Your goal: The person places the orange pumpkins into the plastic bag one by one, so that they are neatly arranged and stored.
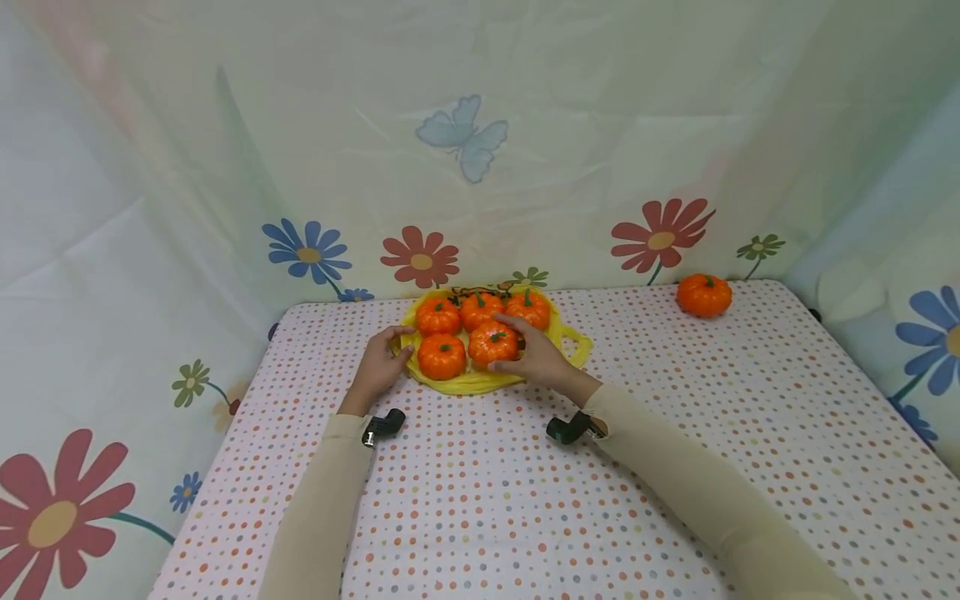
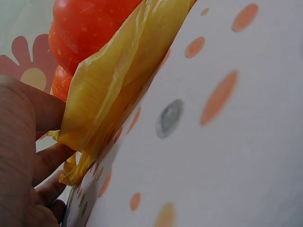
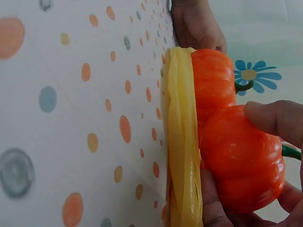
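Note:
Several small orange pumpkins sit in an opened yellow plastic bag [image 1: 480,383] at the back of the table. My right hand [image 1: 542,354] grips the front right pumpkin [image 1: 492,345], thumb on one side and fingers on the other. In the right wrist view, this pumpkin [image 3: 241,158] leans against a neighbouring pumpkin [image 3: 213,80] just above the bag's folded rim [image 3: 182,142]. My left hand [image 1: 381,364] holds the bag's left edge, beside the front left pumpkin [image 1: 442,357]. In the left wrist view, fingers [image 2: 49,163] meet the yellow plastic [image 2: 102,90]; part of their contact is hidden behind it.
Another orange pumpkin [image 1: 703,295] stands alone at the table's back right. A bag handle loop [image 1: 581,343] lies out to the right. The dotted tablecloth [image 1: 480,500] stretches in front, and a flowered curtain [image 1: 570,167] hangs behind the table.

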### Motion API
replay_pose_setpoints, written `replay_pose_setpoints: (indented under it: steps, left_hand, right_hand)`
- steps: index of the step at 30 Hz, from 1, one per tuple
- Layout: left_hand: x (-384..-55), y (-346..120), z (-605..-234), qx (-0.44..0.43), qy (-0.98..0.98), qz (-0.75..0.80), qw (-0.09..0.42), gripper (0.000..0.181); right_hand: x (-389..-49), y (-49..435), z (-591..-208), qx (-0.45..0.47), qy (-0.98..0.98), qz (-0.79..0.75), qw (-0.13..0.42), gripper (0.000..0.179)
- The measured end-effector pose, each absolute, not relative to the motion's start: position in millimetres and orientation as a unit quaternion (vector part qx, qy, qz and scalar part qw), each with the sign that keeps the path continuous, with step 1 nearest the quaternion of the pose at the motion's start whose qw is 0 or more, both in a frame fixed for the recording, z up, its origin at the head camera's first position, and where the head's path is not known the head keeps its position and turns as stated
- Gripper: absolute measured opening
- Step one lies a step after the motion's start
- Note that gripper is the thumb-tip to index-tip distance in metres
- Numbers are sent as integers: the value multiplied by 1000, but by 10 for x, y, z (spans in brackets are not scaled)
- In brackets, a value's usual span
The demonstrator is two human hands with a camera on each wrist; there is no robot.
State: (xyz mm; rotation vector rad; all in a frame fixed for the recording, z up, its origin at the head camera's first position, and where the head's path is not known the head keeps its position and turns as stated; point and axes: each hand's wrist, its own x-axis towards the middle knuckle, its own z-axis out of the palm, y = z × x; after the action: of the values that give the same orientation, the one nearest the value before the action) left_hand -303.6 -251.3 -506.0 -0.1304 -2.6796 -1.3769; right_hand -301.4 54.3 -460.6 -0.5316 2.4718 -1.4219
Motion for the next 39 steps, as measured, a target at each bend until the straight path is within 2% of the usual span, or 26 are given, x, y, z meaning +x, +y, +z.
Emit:
replay_pose_setpoints:
  steps: [28,31,35,39]
  left_hand:
    - [-3044,-2498,-5008,-34,-891,-448,62,30]
    - [-3037,-2495,-5003,-34,-891,-448,62,30]
    - [-3031,-2496,-5013,-37,-889,-453,56,31]
    - [-3019,-2510,-5035,-32,-890,-451,56,31]
  right_hand:
    - [-3086,490,-4622,-191,883,-403,148,88]
    - [-3068,566,-4538,-193,883,-403,141,79]
    - [-3001,784,-4372,-163,867,-442,161,64]
    - [-2954,1100,-4204,-135,853,-475,165,61]
